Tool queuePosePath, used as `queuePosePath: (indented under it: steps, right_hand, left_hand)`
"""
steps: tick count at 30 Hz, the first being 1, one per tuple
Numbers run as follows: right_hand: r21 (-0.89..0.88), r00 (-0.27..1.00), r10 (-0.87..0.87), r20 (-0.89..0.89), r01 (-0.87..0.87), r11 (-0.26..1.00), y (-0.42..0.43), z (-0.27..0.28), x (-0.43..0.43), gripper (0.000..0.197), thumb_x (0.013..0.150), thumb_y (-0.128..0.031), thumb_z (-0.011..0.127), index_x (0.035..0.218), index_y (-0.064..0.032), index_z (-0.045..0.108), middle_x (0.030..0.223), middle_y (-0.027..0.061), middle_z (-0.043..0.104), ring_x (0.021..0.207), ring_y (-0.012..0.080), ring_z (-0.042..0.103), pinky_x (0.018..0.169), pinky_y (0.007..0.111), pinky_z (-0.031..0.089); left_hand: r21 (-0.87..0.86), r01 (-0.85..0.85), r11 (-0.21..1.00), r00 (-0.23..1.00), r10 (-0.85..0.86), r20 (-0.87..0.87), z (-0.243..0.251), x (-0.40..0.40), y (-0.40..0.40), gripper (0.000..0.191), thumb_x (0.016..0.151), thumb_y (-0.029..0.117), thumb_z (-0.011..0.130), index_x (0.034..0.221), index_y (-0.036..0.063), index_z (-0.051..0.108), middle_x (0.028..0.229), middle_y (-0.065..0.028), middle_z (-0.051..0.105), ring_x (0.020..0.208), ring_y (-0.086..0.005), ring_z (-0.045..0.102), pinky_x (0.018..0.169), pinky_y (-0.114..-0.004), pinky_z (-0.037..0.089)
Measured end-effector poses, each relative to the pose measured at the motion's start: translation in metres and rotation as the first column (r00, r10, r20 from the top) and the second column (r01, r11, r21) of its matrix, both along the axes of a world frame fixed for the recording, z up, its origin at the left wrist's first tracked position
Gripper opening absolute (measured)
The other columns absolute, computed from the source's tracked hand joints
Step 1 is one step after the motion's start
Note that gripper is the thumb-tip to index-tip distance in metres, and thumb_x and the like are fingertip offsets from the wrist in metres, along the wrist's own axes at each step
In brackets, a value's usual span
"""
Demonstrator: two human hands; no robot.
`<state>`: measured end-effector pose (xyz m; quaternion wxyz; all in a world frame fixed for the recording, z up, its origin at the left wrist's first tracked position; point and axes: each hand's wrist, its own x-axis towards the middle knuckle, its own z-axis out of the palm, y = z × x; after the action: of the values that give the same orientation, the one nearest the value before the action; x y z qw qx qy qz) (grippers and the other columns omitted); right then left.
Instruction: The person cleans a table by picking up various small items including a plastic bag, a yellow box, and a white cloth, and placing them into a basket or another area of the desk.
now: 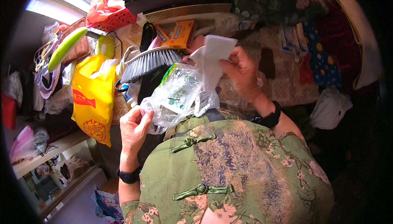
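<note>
Close to my chest, my left hand [135, 125] pinches the edge of a clear plastic bag [159, 116] between thumb and fingers. Inside or under that clear film lies a white packet with green print [179, 98]. My right hand [241, 70] holds a folded white sheet [218, 48], perhaps paper or thin cloth, by its right edge, above and right of the bag. The sheet's lower part hangs down to the bag. Just beyond the bag lies a brush with grey bristles [150, 62]. Orange boxes [183, 33] lie behind the brush.
A yellow plastic bag [92, 101] hangs over the table's left part. Behind it are a green handle-like object [66, 48] and a red basket [112, 21]. Dark patterned fabric [276, 1] lies at the back right. A white bag [331, 108] is at the right edge.
</note>
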<state>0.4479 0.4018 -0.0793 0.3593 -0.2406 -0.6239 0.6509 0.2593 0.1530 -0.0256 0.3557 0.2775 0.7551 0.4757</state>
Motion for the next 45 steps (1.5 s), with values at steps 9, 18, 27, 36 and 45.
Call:
queuePosePath:
  steps: [9,18,27,36,45]
  right_hand:
    - [0.666,0.808,0.306,0.504,-0.589,0.458,-0.019,-0.034,-0.043,0.004,0.083,-0.011,0.052,0.082,-0.0065,0.051,0.074,0.0133,0.062,0.074,0.0332,0.064,0.063,0.042,0.051]
    - [0.79,0.952,0.278,0.129,-0.268,0.552,-0.027,-0.02,-0.033,0.018,0.078,-0.008,0.06,0.096,-0.0077,0.061,0.073,0.0103,0.062,0.066,0.029,0.064,0.06,0.037,0.052]
    - [0.81,0.912,0.396,0.109,-0.312,0.496,-0.038,-0.019,-0.045,0.024,0.085,-0.011,0.051,0.106,-0.0084,0.062,0.083,0.0113,0.065,0.076,0.0261,0.066,0.066,0.034,0.054]
    - [0.576,0.803,0.268,0.532,-0.575,0.581,-0.018,-0.016,-0.022,0.035,0.082,-0.015,0.06,0.115,-0.0047,0.056,0.09,0.0156,0.066,0.083,0.0291,0.066,0.075,0.039,0.053]
    - [0.751,0.458,-0.667,0.587,-0.002,0.66,0.091,-0.077,0.107,0.052,0.079,-0.02,0.07,0.125,-0.0066,0.052,0.116,0.017,0.058,0.107,0.0342,0.055,0.088,0.043,0.046]
  left_hand:
    - [0.444,-0.028,0.896,0.86,-0.205,0.467,-0.005,-0.004,-0.002,0.012,0.092,0.008,0.05,0.09,-0.0019,0.056,0.085,-0.0139,0.066,0.077,-0.0226,0.063,0.076,-0.034,0.051]
    - [0.434,-0.038,0.9,0.852,-0.198,0.485,0.0,0.005,0.02,0.062,0.093,0.023,0.051,0.145,0.0023,0.023,0.089,-0.0182,0.063,0.07,-0.0234,0.062,0.073,-0.034,0.051]
    - [0.555,0.188,0.811,0.736,-0.49,0.467,0.015,-0.004,0.029,0.063,0.089,0.019,0.053,0.144,0.0026,0.026,0.069,-0.0184,0.06,0.051,-0.0233,0.056,0.052,-0.03,0.049]
    - [0.589,0.08,0.804,0.766,-0.428,0.481,0.012,-0.01,0.026,0.072,0.086,0.016,0.055,0.147,0.0101,0.018,0.073,-0.0162,0.057,0.053,-0.024,0.057,0.057,-0.032,0.05]
    - [0.588,-0.027,0.809,0.771,-0.357,0.527,0.005,-0.018,0.018,0.075,0.084,0.015,0.056,0.147,0.0085,0.017,0.082,-0.0187,0.058,0.061,-0.0261,0.061,0.066,-0.034,0.053]
